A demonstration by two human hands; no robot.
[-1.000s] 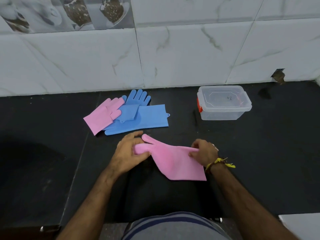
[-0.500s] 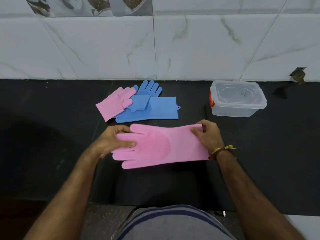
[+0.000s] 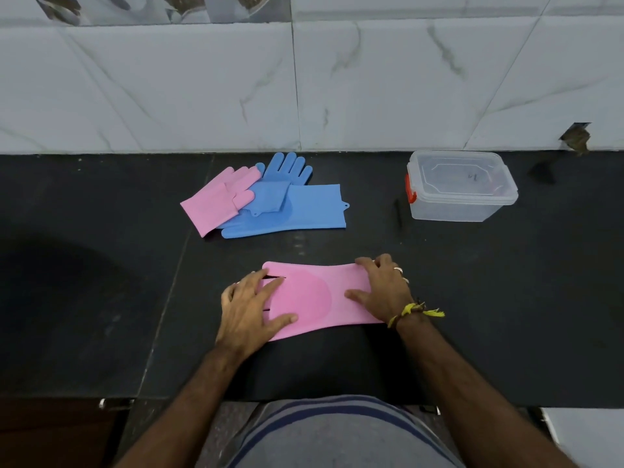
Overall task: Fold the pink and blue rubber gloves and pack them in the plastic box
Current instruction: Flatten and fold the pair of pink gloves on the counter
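You have just finished spreading the pink glove (image 3: 310,298) flat on the near part of the black counter (image 3: 101,298): a second ago it hung half-crumpled between your hands, half a second ago it was stretched out with its fingers showing, and now it lies pressed down, fingers to the left and cuff to the right. Your left hand (image 3: 251,305) lies on the glove's finger end with its own fingers spread straight, pressing and not gripping. Your right hand (image 3: 381,288) rests on the cuff end, thumb laid along the rubber and fingers bent over the far edge; it looks more like a holding-down press than a pinch, though I cannot be sure its fingertips are not hooked under the edge. This suggests the glove is now ready for its first fold, probably bringing one end over the other. Farther back, a second pink glove (image 3: 216,202) and the blue gloves (image 3: 297,206) lie overlapped in a loose pile, not yet packed. The plastic box (image 3: 459,197) stands far right near the tiled wall (image 3: 304,89), with its lid apparently still on, so you will need to open it before packing.
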